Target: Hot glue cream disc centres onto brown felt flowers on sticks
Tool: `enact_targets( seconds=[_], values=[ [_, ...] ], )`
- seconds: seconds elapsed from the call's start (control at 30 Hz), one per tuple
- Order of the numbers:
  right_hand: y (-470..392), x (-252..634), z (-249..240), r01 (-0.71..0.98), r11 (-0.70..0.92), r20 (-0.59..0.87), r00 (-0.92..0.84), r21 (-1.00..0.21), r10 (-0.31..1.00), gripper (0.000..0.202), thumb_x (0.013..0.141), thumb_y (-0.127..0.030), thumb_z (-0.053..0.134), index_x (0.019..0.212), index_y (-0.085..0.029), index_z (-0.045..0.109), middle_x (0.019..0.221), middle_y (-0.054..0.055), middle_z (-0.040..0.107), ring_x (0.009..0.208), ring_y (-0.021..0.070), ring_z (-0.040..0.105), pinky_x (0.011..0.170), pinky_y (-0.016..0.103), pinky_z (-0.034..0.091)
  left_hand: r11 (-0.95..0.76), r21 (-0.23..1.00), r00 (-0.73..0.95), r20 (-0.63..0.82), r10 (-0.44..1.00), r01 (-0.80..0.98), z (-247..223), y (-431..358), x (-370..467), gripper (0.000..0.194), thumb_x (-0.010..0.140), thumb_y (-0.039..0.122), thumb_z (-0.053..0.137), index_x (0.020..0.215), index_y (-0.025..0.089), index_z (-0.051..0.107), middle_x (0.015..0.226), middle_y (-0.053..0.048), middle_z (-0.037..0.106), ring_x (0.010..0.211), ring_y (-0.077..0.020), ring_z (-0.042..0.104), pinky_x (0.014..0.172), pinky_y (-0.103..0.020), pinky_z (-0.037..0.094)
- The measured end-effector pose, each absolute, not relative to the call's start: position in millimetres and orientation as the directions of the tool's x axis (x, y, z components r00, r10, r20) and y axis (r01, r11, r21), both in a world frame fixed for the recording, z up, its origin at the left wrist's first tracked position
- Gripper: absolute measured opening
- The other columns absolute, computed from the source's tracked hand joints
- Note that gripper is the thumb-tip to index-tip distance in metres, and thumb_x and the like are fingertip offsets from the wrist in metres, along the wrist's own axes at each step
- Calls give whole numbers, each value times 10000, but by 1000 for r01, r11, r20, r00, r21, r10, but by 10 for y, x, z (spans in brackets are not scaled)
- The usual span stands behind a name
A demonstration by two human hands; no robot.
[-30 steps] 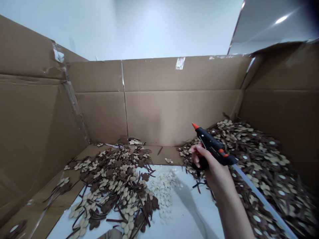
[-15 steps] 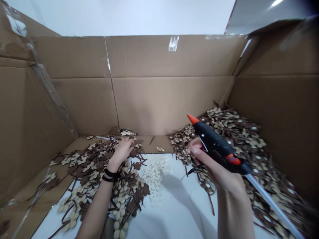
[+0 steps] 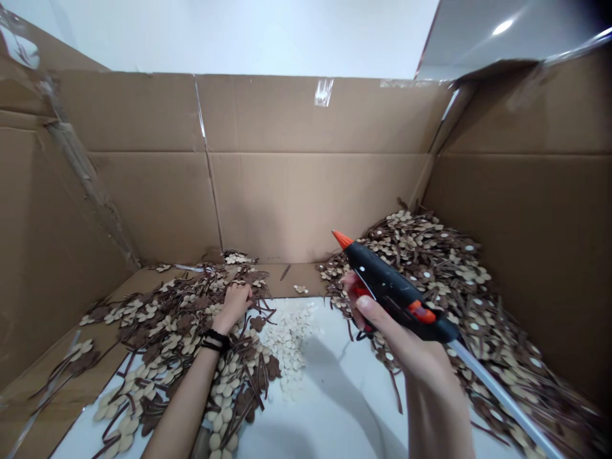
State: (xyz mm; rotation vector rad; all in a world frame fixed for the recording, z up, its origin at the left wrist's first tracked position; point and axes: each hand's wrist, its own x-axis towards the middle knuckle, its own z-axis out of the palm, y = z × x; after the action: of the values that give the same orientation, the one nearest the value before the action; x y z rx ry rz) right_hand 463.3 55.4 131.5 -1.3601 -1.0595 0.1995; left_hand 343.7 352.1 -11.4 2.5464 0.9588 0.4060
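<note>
My right hand [image 3: 382, 315] is wrapped round the handle of a black and orange hot glue gun [image 3: 389, 284], raised over the board with its orange nozzle pointing up and left. A long pale glue stick [image 3: 502, 392] sticks out of its back end. My left hand [image 3: 236, 301], with dark bands on the wrist, is at the far part of the left pile [image 3: 184, 322] of brown and beige felt-like flower cutouts and thin brown strips. Its fingers are curled down, and whatever is under the fingertips is hidden.
Small white discs [image 3: 289, 344] lie in a heap on the white board [image 3: 325, 408]. On the right, a larger pile of flower pieces [image 3: 459, 299], several with white dots, leans against the cardboard wall [image 3: 535, 255]. Another cardboard wall [image 3: 306, 204] stands at the back.
The glue gun in my right hand has moved left and slightly down. My left hand stays at the pile, its fingers more curled. The view has shifted slightly.
</note>
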Motion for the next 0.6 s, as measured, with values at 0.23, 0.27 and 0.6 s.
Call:
enact_targets(
  seconds=[0.23, 0.27, 0.6],
  values=[
    [557, 4606, 1302, 364, 307, 453, 444, -879, 773, 423, 779, -602, 560, 865, -188, 547, 745, 38, 563, 521, 100, 438, 469, 239, 370, -552, 796, 721, 229, 655, 249, 625, 3240, 3380, 364, 850, 328, 480, 1145, 118, 522, 993, -91, 629, 883, -159, 587, 783, -277, 465],
    [554, 4602, 1302, 354, 309, 447, 429, -883, 785, 441, 767, -621, 558, 858, -190, 556, 745, 42, 571, 527, 103, 440, 465, 238, 362, -535, 823, 722, 250, 645, 193, 767, 3158, 3338, 404, 857, 383, 473, 1153, 114, 527, 1012, -97, 629, 873, -155, 589, 764, -266, 468],
    [705, 4610, 1286, 397, 228, 394, 412, -889, 822, 522, 713, -677, 523, 688, -163, 608, 535, 37, 546, 443, 104, 432, 399, 217, 315, -214, 973, 775, 204, 598, -90, 1466, 2385, 2924, 276, 776, 378, 648, 914, 142, 607, 729, -12, 637, 655, -103, 583, 630, -201, 461]
  ],
)
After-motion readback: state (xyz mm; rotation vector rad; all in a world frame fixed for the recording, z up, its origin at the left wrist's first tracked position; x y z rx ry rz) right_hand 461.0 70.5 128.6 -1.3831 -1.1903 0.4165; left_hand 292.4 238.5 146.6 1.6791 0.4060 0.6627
